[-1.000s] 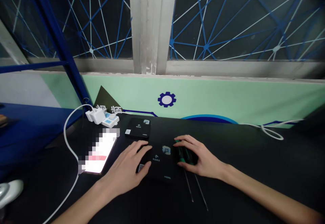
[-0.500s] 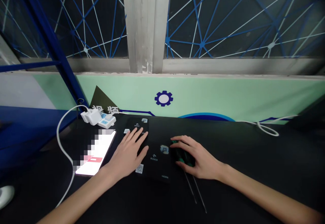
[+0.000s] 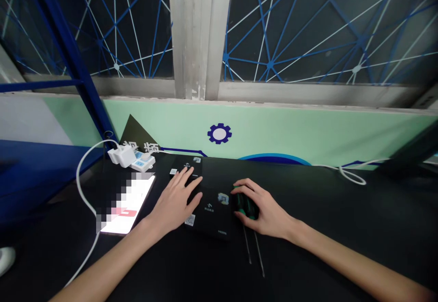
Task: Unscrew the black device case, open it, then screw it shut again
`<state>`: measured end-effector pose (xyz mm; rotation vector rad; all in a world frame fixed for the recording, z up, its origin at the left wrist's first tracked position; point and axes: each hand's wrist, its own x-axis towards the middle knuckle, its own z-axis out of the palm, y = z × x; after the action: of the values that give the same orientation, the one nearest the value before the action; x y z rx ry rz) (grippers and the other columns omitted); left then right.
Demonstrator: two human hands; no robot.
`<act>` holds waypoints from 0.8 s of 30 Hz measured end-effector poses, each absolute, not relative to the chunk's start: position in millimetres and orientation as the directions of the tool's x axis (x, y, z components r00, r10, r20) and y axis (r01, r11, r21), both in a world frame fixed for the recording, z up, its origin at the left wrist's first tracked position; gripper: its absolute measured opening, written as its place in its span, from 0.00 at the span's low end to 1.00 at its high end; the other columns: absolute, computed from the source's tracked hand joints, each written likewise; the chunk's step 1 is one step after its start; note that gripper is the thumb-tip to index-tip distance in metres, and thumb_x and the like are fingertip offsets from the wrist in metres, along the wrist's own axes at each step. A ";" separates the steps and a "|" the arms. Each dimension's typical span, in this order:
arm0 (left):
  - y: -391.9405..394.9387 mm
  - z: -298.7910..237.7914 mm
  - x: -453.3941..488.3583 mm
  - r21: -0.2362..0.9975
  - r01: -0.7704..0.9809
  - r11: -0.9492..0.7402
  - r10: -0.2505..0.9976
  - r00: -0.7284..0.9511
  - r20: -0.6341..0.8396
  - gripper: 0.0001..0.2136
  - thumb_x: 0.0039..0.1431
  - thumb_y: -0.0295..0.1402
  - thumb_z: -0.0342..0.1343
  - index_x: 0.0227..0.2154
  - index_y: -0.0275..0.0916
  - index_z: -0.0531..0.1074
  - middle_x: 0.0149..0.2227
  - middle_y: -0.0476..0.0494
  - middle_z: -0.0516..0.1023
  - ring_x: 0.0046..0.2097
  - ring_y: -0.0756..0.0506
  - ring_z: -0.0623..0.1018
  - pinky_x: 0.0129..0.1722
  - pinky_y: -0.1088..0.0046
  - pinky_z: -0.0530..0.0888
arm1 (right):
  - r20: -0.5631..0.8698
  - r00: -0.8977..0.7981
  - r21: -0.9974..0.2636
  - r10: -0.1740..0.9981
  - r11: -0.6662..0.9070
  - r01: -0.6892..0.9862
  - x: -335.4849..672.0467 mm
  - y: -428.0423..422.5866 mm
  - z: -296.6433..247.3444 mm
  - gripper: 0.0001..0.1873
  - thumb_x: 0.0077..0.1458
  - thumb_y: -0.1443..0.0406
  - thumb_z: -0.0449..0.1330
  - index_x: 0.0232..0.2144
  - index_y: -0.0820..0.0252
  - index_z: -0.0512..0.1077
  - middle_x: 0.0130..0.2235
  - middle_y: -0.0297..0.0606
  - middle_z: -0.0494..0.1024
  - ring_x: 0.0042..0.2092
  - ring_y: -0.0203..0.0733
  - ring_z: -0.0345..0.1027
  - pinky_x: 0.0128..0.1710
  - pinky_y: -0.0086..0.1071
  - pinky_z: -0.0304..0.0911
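Note:
My left hand [image 3: 178,197] rests palm down with its fingers spread. Its fingertips touch a small black box [image 3: 196,160] at the back, and its thumb lies over the edge of a larger black box [image 3: 212,220] with a QR sticker and a shiny label. To the right, my right hand [image 3: 262,208] curls its fingers and thumb around the black-and-green handles of two screwdrivers [image 3: 242,204]. Their thin shafts point toward me along the dark table, just beside the larger box. The palm side of the right hand is hidden.
Left of my left hand lies a lit phone [image 3: 128,217], partly pixelated. Behind it sit a white charger [image 3: 123,156] and a power strip [image 3: 143,161], with a white cable [image 3: 78,174] looping down. A white cord [image 3: 354,179] lies along the wall at right.
The screwdrivers have turned slightly under my right hand, their tips swinging left and away from me. Both boxes and my left hand appear shifted slightly right; the view also shifted a little.

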<state>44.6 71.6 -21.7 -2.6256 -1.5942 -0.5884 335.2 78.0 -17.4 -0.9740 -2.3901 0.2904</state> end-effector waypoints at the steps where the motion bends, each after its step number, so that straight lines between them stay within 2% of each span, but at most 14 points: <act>1: 69.2 -20.5 45.2 0.172 0.851 -0.496 0.839 0.419 0.346 0.22 0.72 0.43 0.43 0.64 0.44 0.63 0.70 0.41 0.57 0.71 0.37 0.53 0.66 0.51 0.61 | 0.406 -0.588 -0.382 0.700 0.714 0.587 334.8 78.1 -17.6 0.19 0.53 0.63 0.63 0.47 0.56 0.69 0.52 0.47 0.69 0.50 0.51 0.70 0.51 0.46 0.69; 4: 62.1 -14.3 47.0 0.178 0.811 -0.558 0.798 0.464 0.384 0.17 0.71 0.36 0.45 0.56 0.41 0.71 0.64 0.39 0.67 0.68 0.38 0.61 0.62 0.54 0.67 | 0.421 -0.583 -0.372 0.695 0.718 0.588 334.2 78.6 -18.2 0.18 0.52 0.65 0.63 0.47 0.56 0.69 0.51 0.47 0.69 0.50 0.51 0.70 0.51 0.46 0.69; 7: 56.8 -7.1 48.1 0.242 0.772 -0.588 0.786 0.475 0.394 0.14 0.70 0.33 0.46 0.52 0.40 0.71 0.55 0.39 0.73 0.59 0.40 0.71 0.54 0.60 0.74 | 0.421 -0.589 -0.356 0.690 0.723 0.592 334.7 79.0 -18.9 0.18 0.52 0.66 0.62 0.47 0.56 0.69 0.52 0.47 0.69 0.51 0.51 0.69 0.51 0.46 0.69; 10: 54.1 -2.4 47.6 0.301 0.746 -0.594 0.794 0.484 0.366 0.13 0.69 0.33 0.47 0.52 0.41 0.71 0.49 0.42 0.75 0.51 0.42 0.75 0.51 0.61 0.74 | 0.410 -0.610 -0.327 0.678 0.734 0.595 335.8 79.2 -19.3 0.19 0.52 0.65 0.62 0.47 0.56 0.70 0.53 0.47 0.69 0.52 0.52 0.69 0.51 0.48 0.68; 13: 53.5 0.3 44.2 0.347 0.750 -0.563 0.824 0.477 0.305 0.15 0.69 0.38 0.48 0.55 0.42 0.69 0.50 0.42 0.73 0.51 0.42 0.74 0.51 0.62 0.73 | 0.404 -0.621 -0.300 0.672 0.738 0.604 336.6 79.9 -19.4 0.19 0.52 0.65 0.62 0.48 0.55 0.70 0.54 0.47 0.69 0.52 0.53 0.68 0.51 0.49 0.68; 19: 54.8 3.0 30.1 0.423 0.772 -0.474 0.875 0.467 0.129 0.28 0.64 0.53 0.51 0.63 0.46 0.63 0.56 0.41 0.70 0.53 0.39 0.74 0.49 0.64 0.73 | 0.401 -0.631 -0.289 0.664 0.745 0.601 337.6 80.6 -19.4 0.19 0.54 0.64 0.62 0.49 0.55 0.70 0.56 0.48 0.69 0.53 0.54 0.68 0.52 0.51 0.66; 24: 54.5 6.3 27.5 0.437 0.779 -0.450 0.881 0.468 0.073 0.37 0.56 0.59 0.56 0.65 0.47 0.62 0.60 0.40 0.68 0.59 0.34 0.71 0.55 0.59 0.70 | 0.398 -0.646 -0.286 0.651 0.757 0.587 338.1 79.3 -17.4 0.20 0.54 0.63 0.63 0.50 0.54 0.70 0.58 0.48 0.69 0.53 0.55 0.68 0.53 0.53 0.65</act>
<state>27.5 54.5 6.3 -2.9744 -1.7538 -0.5178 338.1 79.3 -17.4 -0.9343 -2.4703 0.1795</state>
